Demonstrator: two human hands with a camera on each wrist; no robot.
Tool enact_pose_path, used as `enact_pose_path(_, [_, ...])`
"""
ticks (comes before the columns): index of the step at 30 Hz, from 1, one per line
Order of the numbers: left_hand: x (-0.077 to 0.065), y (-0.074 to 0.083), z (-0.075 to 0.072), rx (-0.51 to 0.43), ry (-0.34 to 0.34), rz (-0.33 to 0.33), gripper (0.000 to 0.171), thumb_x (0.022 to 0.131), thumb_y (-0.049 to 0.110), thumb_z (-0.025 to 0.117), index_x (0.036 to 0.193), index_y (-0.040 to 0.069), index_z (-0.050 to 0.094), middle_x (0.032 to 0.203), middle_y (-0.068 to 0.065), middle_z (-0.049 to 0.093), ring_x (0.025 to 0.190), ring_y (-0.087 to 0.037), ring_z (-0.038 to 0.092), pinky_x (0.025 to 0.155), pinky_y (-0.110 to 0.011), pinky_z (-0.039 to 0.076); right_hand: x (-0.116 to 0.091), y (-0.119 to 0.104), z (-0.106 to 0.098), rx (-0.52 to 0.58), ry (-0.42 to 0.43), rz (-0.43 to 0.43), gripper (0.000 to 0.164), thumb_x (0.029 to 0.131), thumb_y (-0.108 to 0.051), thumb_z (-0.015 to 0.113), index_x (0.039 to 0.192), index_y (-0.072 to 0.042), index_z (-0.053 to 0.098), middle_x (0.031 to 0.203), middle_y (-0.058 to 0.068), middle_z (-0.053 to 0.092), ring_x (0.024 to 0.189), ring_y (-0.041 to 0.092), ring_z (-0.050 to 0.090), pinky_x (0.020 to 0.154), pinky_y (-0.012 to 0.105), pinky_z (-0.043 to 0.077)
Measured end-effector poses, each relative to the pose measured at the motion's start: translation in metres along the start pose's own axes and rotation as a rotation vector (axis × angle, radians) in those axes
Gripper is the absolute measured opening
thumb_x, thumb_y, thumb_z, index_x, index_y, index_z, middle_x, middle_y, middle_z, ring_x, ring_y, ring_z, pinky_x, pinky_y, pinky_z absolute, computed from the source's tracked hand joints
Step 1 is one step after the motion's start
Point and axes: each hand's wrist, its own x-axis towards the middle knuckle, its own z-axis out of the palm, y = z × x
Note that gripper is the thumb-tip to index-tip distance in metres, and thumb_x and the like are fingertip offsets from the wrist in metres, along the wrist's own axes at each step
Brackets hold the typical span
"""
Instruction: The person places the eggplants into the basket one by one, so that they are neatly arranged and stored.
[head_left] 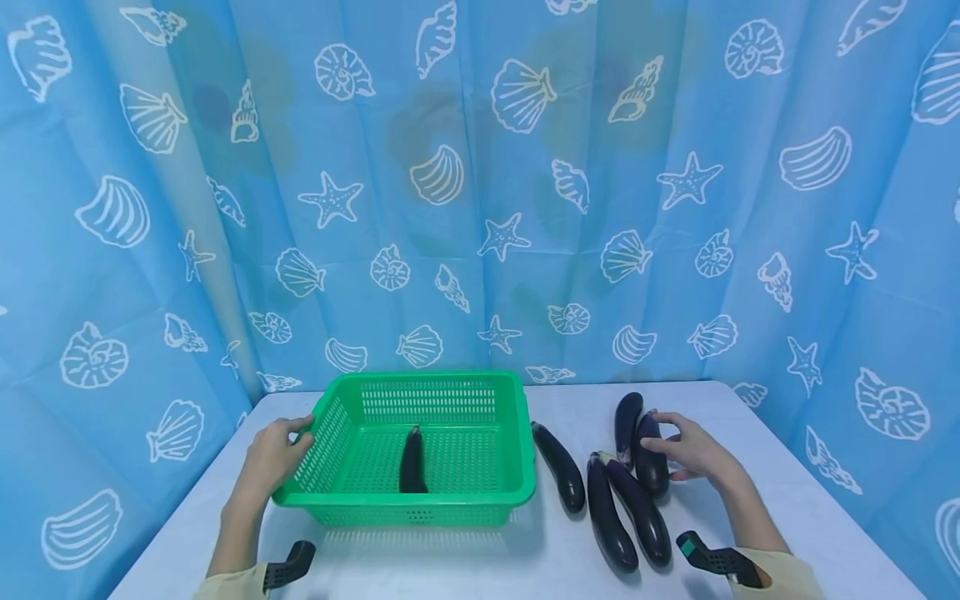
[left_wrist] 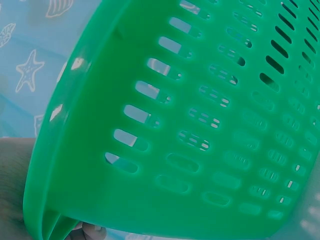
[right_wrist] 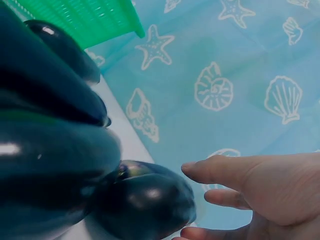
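Observation:
At the left, my left hand (head_left: 273, 454) holds the left rim of a green plastic basket (head_left: 416, 498); in the left wrist view the basket wall (left_wrist: 80, 165) hides most of that hand. One dark purple eggplant (head_left: 412, 462) lies in the basket. My right hand (head_left: 693, 450) reaches over an eggplant (head_left: 651, 467) in the group at the right, its fingers spread. In the right wrist view, the thumb and fingers of that hand (right_wrist: 265, 195) are apart beside the end of an eggplant (right_wrist: 145, 200).
Another eggplant (head_left: 558, 467) lies just right of the basket. More lie close together near my right hand: one at the back (head_left: 627, 425) and two in front (head_left: 611, 521). A white table (head_left: 450, 575) carries everything. Behind it hangs a blue shell-patterned curtain (head_left: 480, 183).

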Motion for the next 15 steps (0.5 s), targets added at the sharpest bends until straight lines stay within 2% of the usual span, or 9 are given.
enact_pose_path(8, [0.0007,0.0018,-0.0009,-0.004,-0.005,-0.013,0.045,0.094,0.011,0.052,0.134,-0.009,0.053,0.130,-0.037,0.054,0.065,-0.019,0.048,0.056,-0.029,0.040,0.0028,0.0060,0.0071,-0.014,0.006,0.007,0.082,0.092,-0.045,0.061,0.149,0.003,0.027,0.135,0.041,0.041,0.108,0.049,0.057,0.067,0.040,0.058])
enact_pose_path(15, [0.0016,0.0024,-0.0004,0.003,-0.010,-0.017,0.045,0.093,0.011,0.052,0.134,-0.009,0.053,0.131,-0.037,0.054,0.073,-0.022,0.053,0.059,-0.029,0.041,0.0037,0.0071,0.0091,-0.029,0.010,0.007,0.083,0.091,-0.045,0.063,0.150,0.000,0.027,0.125,0.038,0.051,0.100,0.041,0.061,0.066,0.039,0.058])
